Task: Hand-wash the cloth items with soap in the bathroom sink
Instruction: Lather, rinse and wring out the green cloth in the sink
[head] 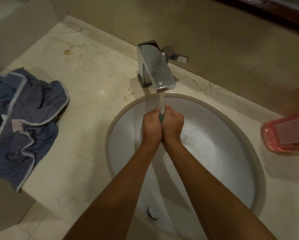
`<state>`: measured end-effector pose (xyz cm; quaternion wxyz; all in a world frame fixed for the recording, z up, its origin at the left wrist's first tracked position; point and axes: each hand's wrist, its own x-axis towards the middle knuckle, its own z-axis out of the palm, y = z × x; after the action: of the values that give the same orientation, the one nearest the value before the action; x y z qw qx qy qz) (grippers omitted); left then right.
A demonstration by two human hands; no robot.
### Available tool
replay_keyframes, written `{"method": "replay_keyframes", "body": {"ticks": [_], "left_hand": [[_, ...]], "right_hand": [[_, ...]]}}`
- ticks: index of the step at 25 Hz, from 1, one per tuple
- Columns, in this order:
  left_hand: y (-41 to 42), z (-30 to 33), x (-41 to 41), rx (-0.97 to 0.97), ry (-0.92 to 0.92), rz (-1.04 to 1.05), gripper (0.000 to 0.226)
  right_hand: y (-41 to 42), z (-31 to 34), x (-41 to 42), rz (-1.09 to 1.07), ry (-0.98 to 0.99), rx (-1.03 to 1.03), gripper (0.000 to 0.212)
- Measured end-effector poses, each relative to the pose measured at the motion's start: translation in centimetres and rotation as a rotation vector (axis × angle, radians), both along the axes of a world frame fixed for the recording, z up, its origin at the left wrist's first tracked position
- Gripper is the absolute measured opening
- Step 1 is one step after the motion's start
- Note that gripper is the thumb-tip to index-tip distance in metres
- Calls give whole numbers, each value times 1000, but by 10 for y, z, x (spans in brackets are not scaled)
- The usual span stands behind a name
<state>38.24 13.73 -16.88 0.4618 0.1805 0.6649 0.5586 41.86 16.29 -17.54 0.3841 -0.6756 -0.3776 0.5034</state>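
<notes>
Both hands are over the white sink (231, 170), pressed side by side beneath the stream of water (162, 101) running from the chrome faucet (154, 66): the left hand (152, 125) and the right hand (173, 122) each have fingers curled tightly inward, clenching between them a small teal cloth (161, 118). Only a sliver of that cloth shows, in the seam where the two fists meet, directly under the water. A blue-grey garment (29, 118) lies crumpled on the marble counter (93, 75) well left of the basin, and a pink soap dish (287, 134) sits on the counter to the right.
</notes>
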Motion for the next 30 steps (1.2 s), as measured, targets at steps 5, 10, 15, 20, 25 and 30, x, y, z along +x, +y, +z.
{"method": "replay_keyframes", "body": {"ticks": [5, 10, 15, 20, 25, 30], "left_hand": [[-14, -3, 2, 21, -9, -8, 36], [-3, -9, 0, 71, -177, 106, 24], [6, -11, -6, 83, -115, 43, 27], [11, -14, -6, -32, -5, -31, 41], [8, -8, -7, 22, -200, 46, 30], [8, -5, -10, 6, -394, 67, 42]], "right_hand": [[10, -8, 10, 35, 127, -309, 29], [-12, -5, 5, 56, 619, -224, 35], [-18, -15, 13, 97, 652, -91, 40], [-8, -10, 13, 49, 564, -44, 23], [2, -5, 6, 2, 685, -80, 22], [-1, -5, -4, -7, 619, -97, 25]]}}
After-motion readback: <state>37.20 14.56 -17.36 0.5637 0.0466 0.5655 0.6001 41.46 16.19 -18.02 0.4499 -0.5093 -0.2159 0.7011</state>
